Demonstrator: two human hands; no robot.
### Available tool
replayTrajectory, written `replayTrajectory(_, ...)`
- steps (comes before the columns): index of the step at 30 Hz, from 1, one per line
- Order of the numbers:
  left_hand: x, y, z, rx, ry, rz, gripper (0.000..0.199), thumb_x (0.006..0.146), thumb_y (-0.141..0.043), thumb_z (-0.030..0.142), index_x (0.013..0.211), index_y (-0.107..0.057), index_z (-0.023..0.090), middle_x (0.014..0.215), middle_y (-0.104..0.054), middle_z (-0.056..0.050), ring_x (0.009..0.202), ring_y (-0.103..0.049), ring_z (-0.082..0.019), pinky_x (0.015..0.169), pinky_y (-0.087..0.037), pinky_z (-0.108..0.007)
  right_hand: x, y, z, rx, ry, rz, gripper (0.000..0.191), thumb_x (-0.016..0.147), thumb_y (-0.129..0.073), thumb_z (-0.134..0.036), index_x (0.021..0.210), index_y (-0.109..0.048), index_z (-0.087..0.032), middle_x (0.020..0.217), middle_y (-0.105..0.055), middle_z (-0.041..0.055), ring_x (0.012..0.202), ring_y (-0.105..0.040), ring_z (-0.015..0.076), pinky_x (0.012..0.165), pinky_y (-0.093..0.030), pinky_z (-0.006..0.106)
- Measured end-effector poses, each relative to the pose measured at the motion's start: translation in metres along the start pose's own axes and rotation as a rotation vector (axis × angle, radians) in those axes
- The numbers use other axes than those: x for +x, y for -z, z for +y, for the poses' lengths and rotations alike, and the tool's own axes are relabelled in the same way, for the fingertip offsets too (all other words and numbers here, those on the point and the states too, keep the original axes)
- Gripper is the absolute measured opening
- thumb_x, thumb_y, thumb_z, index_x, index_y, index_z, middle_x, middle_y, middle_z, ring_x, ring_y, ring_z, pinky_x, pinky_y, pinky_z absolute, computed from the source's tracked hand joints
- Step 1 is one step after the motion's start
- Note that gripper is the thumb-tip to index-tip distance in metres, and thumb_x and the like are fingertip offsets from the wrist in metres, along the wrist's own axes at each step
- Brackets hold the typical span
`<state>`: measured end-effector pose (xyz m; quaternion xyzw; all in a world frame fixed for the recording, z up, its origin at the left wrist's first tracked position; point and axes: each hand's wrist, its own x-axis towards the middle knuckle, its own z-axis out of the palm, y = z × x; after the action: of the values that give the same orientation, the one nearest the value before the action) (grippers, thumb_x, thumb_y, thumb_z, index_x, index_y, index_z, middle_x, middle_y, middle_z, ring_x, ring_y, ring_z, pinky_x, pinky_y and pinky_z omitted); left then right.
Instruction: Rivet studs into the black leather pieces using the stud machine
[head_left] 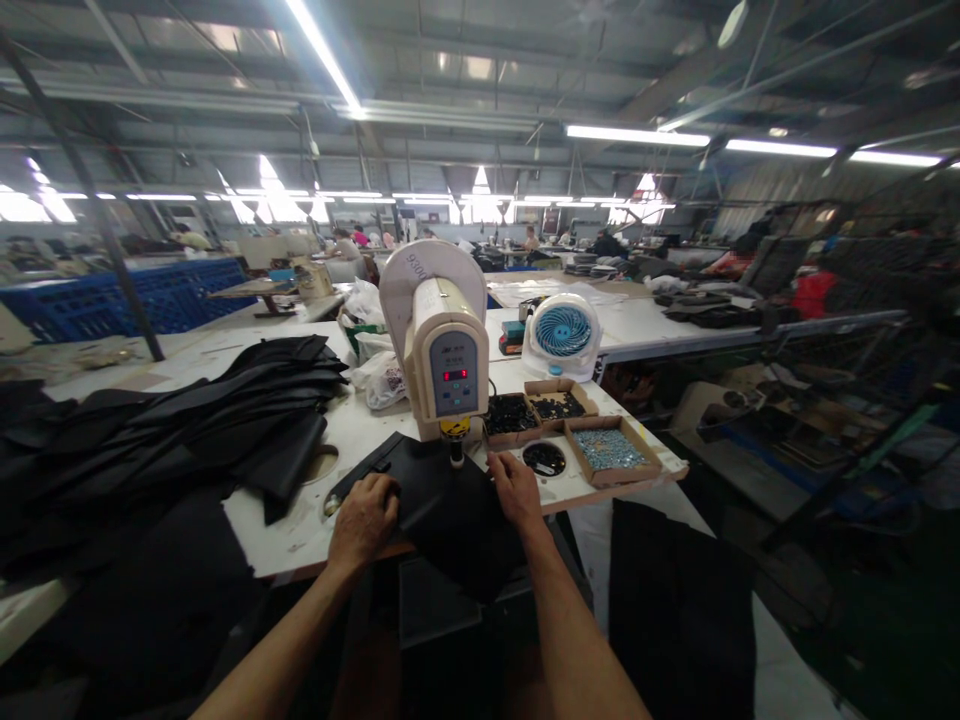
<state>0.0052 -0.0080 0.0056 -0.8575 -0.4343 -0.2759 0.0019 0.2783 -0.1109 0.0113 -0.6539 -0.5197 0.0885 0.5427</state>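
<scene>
A black fabric piece (450, 510) lies under the head of a cream press machine (450, 350) and hangs over the table's front edge. My left hand (366, 518) is curled over its left side, fingers bent onto the cloth. At the right side, my right hand (515, 487) grips the edge between thumb and fingers, partly hidden by the hand itself. Between my hands, the dark press tip (457, 455) stands just above or on the fabric; I cannot tell which. A red display is lit on the machine's front.
Cardboard trays hold black parts (511, 413) and silvery parts (611, 448), beside a round cup of small dark pieces (544, 460). A white and blue fan (562, 335) stands behind. Black fabric pieces (262, 410) are heaped at left; another dark piece (679, 600) hangs at right.
</scene>
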Motion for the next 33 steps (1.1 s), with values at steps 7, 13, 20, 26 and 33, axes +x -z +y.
replayTrajectory(7, 0.0007, 0.0025, 0.0012, -0.023, 0.009, -0.011, 0.019, 0.097, -0.044, 0.024, 0.099, -0.063, 0.023, 0.109, -0.065, -0.007, 0.103, -0.059, -0.026, 0.095, -0.047, -0.041, 0.0013, -0.0022, 0.0028, 0.001, -0.001, 0.006, 0.045, 0.104, -0.044, -0.056, 0.084, -0.068, -0.024, 0.077, -0.070, 0.0011, 0.073, -0.063, 0.0187, 0.069, -0.038, 0.028)
replayTrajectory(13, 0.0005, 0.0023, 0.0010, -0.007, -0.001, -0.005, 0.020, 0.097, -0.044, 0.024, 0.101, -0.063, 0.023, 0.109, -0.065, -0.008, 0.101, -0.058, -0.027, 0.095, -0.047, -0.042, 0.0018, -0.0028, 0.0038, -0.005, -0.003, 0.002, 0.048, 0.104, -0.043, -0.059, 0.087, -0.070, -0.023, 0.077, -0.071, 0.0022, 0.073, -0.064, 0.0194, 0.069, -0.039, 0.029)
replayTrajectory(20, 0.0005, 0.0021, 0.0015, -0.005, 0.004, -0.001, 0.020, 0.097, -0.042, 0.024, 0.100, -0.062, 0.023, 0.109, -0.065, -0.008, 0.102, -0.058, -0.026, 0.096, -0.046, -0.041, 0.0012, -0.0016, 0.0007, -0.004, 0.013, -0.008, 0.047, 0.104, -0.042, -0.057, 0.083, -0.067, -0.023, 0.078, -0.071, 0.0018, 0.075, -0.063, 0.0193, 0.070, -0.037, 0.029)
replayTrajectory(26, -0.0001, 0.0011, 0.0000, -0.015, 0.001, 0.005, 0.019, 0.097, -0.044, 0.025, 0.100, -0.063, 0.024, 0.110, -0.065, -0.007, 0.102, -0.059, -0.026, 0.095, -0.047, -0.041, -0.0009, 0.0000, -0.0026, -0.043, 0.025, -0.049, 0.044, 0.104, -0.043, -0.057, 0.087, -0.067, -0.025, 0.077, -0.068, 0.0003, 0.078, -0.064, 0.0202, 0.070, -0.035, 0.029)
replayTrajectory(33, -0.0003, 0.0015, 0.0008, -0.015, 0.002, 0.005, 0.021, 0.097, -0.043, 0.024, 0.101, -0.064, 0.023, 0.109, -0.065, -0.008, 0.101, -0.057, -0.027, 0.096, -0.046, -0.043, 0.0002, -0.0008, 0.0020, -0.069, 0.038, -0.107, 0.039, 0.104, -0.047, -0.055, 0.095, -0.072, -0.026, 0.084, -0.072, 0.0007, 0.080, -0.065, 0.0201, 0.072, -0.037, 0.029)
